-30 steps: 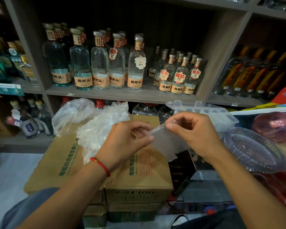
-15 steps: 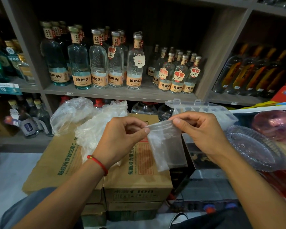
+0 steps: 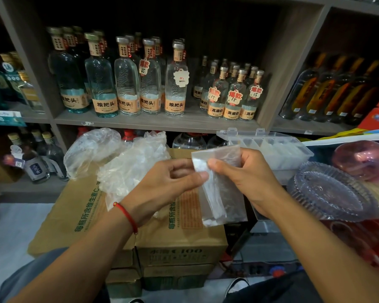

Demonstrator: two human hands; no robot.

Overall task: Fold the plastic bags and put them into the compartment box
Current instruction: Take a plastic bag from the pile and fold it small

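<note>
Above the stacked cardboard boxes (image 3: pixel 179 217), between both hands: one small clear plastic bag (image 3: pixel 222 189), held up in the air, long axis running top to bottom, tilted slightly. Left hand (image 3: pixel 162 186): thumb and fingers pinched on the bag's left edge near the top. Right hand (image 3: pixel 247 182): thumb in front, fingers behind, clamped on the upper right part. Lower end hanging free, pointing down toward the boxes. Compartment box (image 3: pixel 278 149) just behind and to the right, lid open, well nearer the right hand. Pile of loose bags (image 3: pixel 127 165) to the left, on the boxes, beside the left wrist. Likely next: folding along the long axis, then a short reach right and back.
</note>
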